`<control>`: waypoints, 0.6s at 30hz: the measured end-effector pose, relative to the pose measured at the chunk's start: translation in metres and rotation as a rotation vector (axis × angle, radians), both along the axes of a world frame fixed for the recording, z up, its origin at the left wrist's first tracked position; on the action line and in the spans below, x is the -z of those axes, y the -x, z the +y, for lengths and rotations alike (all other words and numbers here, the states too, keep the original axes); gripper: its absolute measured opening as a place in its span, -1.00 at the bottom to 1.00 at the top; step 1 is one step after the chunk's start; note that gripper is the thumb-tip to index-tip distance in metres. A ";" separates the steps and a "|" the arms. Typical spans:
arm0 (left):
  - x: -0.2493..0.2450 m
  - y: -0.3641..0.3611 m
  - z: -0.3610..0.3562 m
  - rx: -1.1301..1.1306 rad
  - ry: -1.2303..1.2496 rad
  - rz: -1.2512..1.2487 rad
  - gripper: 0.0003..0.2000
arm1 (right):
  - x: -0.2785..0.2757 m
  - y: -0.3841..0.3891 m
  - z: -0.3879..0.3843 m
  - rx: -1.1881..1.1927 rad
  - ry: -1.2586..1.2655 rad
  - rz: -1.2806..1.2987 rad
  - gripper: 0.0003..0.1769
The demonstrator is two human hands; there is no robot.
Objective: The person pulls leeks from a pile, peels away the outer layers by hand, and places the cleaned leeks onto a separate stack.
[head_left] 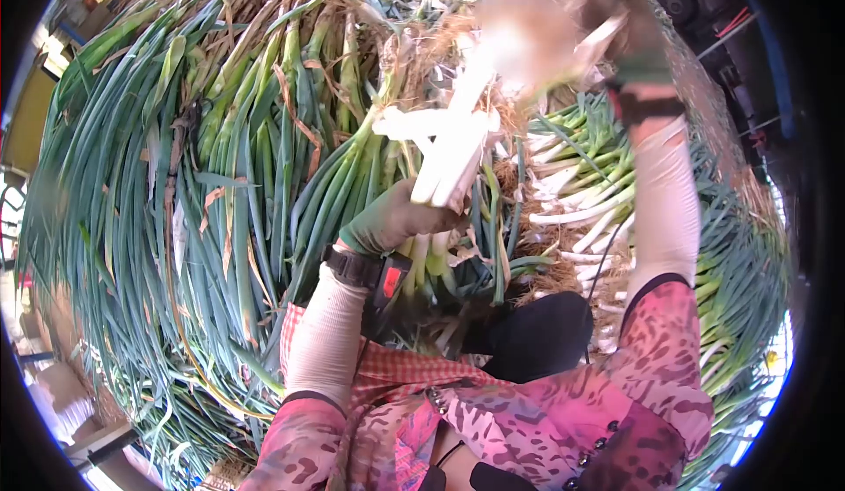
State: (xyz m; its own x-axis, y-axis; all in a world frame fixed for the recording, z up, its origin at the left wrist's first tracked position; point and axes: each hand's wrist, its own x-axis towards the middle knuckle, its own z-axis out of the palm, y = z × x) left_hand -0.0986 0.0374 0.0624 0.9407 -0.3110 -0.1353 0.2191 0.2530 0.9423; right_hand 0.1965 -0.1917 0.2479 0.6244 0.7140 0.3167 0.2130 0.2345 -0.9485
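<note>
Our left hand (pixel 400 218), in a green glove, is closed around a bundle of pale stalks (pixel 453 161) just above the centre of the view. The grip looks meant to keep the shafts together and upright, their bright ends angled towards one o'clock; glare hides where some of them separate. Our right hand (pixel 641 64), out at one o'clock beside the upper end of the bundle, is too blurred for us to tell how far open it is or whether it has hold of anything.

From eight to eleven o'clock lies a large leafy heap (pixel 246 253), roots mostly towards twelve and green leaves trailing towards seven. At three o'clock, a paler pile (pixel 585 200) has its white shafts and roots facing inward and its leaves outward, probably so that the stalks stay aligned and easy to gather. Both lie loose rather than in any container we can make out. At eight o'clock, near the edge, sits a whitish sack-like bundle (pixel 63 398); we cannot tell what it contains. Our dark-clad knee (pixel 546 332) is beside the paler pile.
</note>
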 end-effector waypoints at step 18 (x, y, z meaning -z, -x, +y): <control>0.024 -0.008 0.011 -0.457 0.001 -0.032 -0.71 | 0.262 0.236 0.028 -0.007 0.815 -0.629 -0.51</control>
State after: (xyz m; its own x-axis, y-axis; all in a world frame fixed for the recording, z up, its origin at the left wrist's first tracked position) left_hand -0.0910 0.0485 0.0380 0.9852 0.1369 -0.1034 0.0551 0.3181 0.9465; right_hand -0.0395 -0.1642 -0.0144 0.5080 0.8613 0.0024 0.7274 -0.4275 -0.5368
